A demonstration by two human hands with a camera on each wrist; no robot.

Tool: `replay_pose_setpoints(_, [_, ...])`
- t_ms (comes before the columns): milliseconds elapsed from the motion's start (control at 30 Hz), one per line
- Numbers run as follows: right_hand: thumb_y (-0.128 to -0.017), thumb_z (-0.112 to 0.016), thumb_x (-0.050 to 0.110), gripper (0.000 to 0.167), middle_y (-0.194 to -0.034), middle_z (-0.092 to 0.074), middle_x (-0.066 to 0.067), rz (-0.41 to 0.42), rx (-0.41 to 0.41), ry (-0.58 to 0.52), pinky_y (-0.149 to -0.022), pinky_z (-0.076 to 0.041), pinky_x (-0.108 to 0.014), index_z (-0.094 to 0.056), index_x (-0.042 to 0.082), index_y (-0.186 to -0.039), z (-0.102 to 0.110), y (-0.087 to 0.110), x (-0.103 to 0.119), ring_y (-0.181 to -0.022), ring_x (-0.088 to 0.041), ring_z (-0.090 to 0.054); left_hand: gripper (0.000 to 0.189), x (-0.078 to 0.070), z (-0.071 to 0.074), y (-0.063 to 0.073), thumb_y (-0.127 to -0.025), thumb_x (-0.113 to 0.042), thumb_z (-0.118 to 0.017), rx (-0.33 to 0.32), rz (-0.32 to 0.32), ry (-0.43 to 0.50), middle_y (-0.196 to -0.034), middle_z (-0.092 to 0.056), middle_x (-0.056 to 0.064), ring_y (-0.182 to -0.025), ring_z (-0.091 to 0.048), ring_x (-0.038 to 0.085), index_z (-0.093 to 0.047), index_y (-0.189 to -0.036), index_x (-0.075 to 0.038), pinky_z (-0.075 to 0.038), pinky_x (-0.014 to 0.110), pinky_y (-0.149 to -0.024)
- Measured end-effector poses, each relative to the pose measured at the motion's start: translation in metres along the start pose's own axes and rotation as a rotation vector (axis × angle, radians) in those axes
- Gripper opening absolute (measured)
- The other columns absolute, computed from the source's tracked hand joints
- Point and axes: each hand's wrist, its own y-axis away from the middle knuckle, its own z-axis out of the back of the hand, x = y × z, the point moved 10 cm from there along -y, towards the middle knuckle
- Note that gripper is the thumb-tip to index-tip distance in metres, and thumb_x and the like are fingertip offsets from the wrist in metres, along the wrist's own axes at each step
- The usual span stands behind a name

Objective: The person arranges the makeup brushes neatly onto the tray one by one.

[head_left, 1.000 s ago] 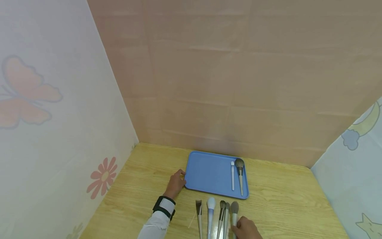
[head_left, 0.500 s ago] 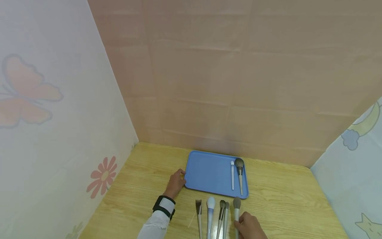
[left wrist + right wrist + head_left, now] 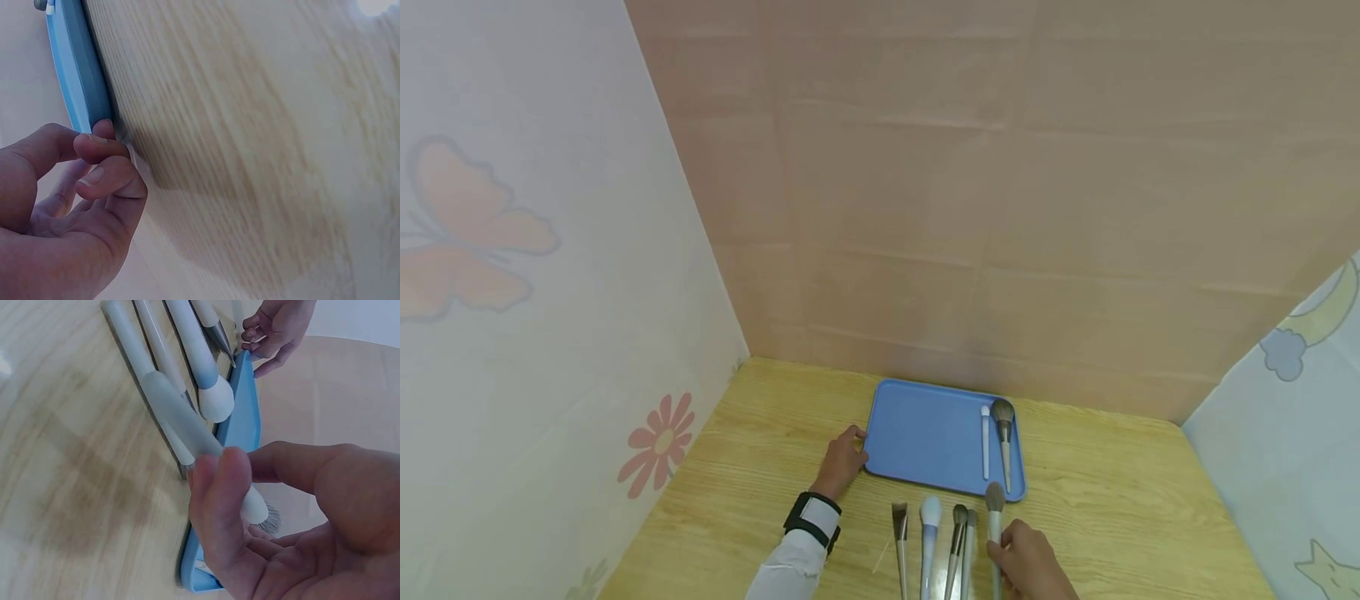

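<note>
My right hand [image 3: 1032, 560] pinches a makeup brush [image 3: 995, 525] by its pale handle, between thumb and fingers. Its grey bristle head points away from me and reaches the near edge of the blue tray [image 3: 917, 429]. In the right wrist view the brush handle [image 3: 181, 415] slants over another brush on the table. At the tray's left side, my left hand [image 3: 841, 462] holds the rim near the corner with curled fingers; the left wrist view shows the fingertips [image 3: 100, 147] against the tray's corner. A small white brush [image 3: 986, 442] and a large dark-bristled brush [image 3: 1004, 442] lie in the tray's right part.
Several brushes lie side by side before the tray: a flat dark one [image 3: 901, 542], a white-headed one [image 3: 929, 533] and two darker-headed ones close together. A thin stick [image 3: 882, 554] lies left of them. Behind the wooden table [image 3: 1097, 483] stands a brown backdrop [image 3: 925, 208].
My right hand has drawn its brush rightward from the other brushes and forward, so the bristle head now overlaps the tray's near edge. The left hand has stayed at the tray.
</note>
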Motion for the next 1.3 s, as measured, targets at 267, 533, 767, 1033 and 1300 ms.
replay_pose_setpoints(267, [-0.089,-0.063,0.010,0.015,-0.053,-0.056,-0.006,0.037,0.005,-0.015,-0.040,-0.047,-0.027,-0.056,-0.003,-0.083,0.004,-0.004,0.009,-0.038,-0.009,-0.052,0.033,-0.002,0.000,0.000,-0.084,0.005,-0.065,0.008,0.007,-0.013,-0.100,-0.070,0.020,-0.061,-0.041,0.015,-0.062,-0.117,0.004,-0.035,0.027,-0.057])
replay_pose_setpoints(533, [-0.087,-0.063,0.011,0.017,-0.051,-0.057,-0.009,0.039,-0.060,-0.035,-0.038,-0.048,-0.029,-0.058,0.000,-0.077,0.014,-0.010,0.020,-0.036,-0.012,-0.053,0.033,-0.002,0.002,0.000,-0.084,0.005,-0.064,0.001,-0.013,-0.002,-0.082,-0.067,0.015,-0.057,-0.037,0.013,-0.061,-0.116,0.004,-0.033,0.026,-0.056])
replay_pose_setpoints(767, [-0.088,-0.063,0.011,0.016,-0.053,-0.057,-0.010,0.046,-0.072,-0.041,-0.040,-0.050,-0.034,-0.057,-0.002,-0.081,0.019,-0.015,0.025,-0.037,-0.014,-0.053,0.032,-0.002,0.000,0.001,-0.084,0.005,-0.065,0.004,-0.013,-0.016,-0.100,-0.070,0.021,-0.060,-0.039,0.014,-0.062,-0.116,0.004,-0.034,0.026,-0.057])
replay_pose_setpoints(1033, [-0.088,-0.063,0.010,0.015,-0.055,-0.057,-0.012,0.055,-0.090,-0.044,-0.040,-0.050,-0.035,-0.055,-0.003,-0.084,0.025,-0.020,0.033,-0.037,-0.018,-0.055,0.032,-0.002,0.000,0.000,-0.083,0.005,-0.065,0.003,-0.014,-0.012,-0.105,-0.069,0.022,-0.061,-0.041,0.015,-0.062,-0.115,0.004,-0.035,0.026,-0.057])
replay_pose_setpoints(1300, [-0.087,-0.063,0.009,0.014,-0.055,-0.058,-0.012,0.041,-0.124,-0.035,-0.040,-0.049,-0.033,-0.055,-0.001,-0.081,0.031,-0.030,0.039,-0.038,-0.020,-0.056,0.032,0.003,-0.001,-0.003,-0.084,0.003,-0.065,0.000,-0.009,-0.011,-0.089,-0.067,0.014,-0.057,-0.038,0.011,-0.063,-0.116,0.002,-0.034,0.025,-0.056])
